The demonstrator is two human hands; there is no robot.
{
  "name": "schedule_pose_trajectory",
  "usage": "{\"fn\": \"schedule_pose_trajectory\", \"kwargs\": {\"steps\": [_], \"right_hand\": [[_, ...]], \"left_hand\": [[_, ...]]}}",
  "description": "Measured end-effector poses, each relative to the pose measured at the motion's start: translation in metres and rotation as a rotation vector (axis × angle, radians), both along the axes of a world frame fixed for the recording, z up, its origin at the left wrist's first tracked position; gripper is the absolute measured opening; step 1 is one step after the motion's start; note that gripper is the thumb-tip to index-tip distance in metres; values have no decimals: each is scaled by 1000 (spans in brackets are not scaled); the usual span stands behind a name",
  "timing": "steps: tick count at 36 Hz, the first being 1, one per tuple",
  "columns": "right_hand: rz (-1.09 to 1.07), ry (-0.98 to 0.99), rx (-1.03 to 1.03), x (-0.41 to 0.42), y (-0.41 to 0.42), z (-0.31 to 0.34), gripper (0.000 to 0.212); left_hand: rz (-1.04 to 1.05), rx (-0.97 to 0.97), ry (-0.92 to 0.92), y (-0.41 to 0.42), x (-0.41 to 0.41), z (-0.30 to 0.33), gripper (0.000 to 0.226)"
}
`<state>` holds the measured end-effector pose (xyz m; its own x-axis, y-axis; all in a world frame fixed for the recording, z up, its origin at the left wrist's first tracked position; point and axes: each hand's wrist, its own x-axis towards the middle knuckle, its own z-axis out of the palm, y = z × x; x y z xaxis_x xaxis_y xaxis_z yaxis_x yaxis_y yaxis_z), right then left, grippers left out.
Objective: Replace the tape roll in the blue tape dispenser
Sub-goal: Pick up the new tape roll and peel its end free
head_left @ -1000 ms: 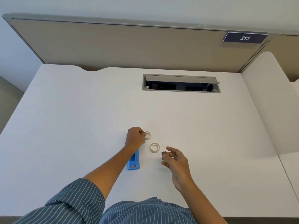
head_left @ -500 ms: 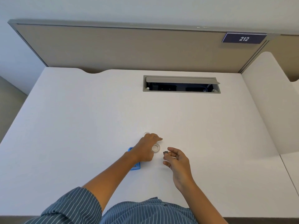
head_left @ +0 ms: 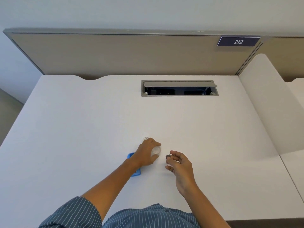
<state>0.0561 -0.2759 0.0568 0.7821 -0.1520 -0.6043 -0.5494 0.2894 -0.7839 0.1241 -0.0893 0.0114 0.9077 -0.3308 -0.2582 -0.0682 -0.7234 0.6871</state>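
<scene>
The blue tape dispenser (head_left: 136,172) lies flat on the white desk (head_left: 82,129), mostly hidden under my left forearm. My left hand (head_left: 146,153) is curled around a clear tape roll (head_left: 156,150), fingers closed on its rim. A second clear ring (head_left: 145,138) rests on the desk just beyond that hand. My right hand (head_left: 179,163) hovers to the right, pinching a small dark grey core piece (head_left: 168,156) between thumb and fingertips.
An open cable hatch (head_left: 179,88) is set into the desk at the back centre. A beige partition (head_left: 131,55) with a "212" sign (head_left: 238,41) runs behind. A white divider (head_left: 271,104) borders the right side.
My left hand moved from the far ring back and to the right and closed on the nearer tape roll. My right hand stayed put with the dark piece.
</scene>
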Motion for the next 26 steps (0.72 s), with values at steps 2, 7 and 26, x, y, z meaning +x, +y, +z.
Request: {"fn": "schedule_pose_trajectory", "kwargs": {"steps": [2,7,26], "right_hand": [[3,-4,-10,0,1,2,26],[13,-23,-43,2,4,8,26],[98,-212,-83,6,4,45,18]], "left_hand": [[145,-109,35,-1,-2,5,49],[493,-400,259,-3,-8,30,35],[621,-973,672,3,-45,85,55]]}}
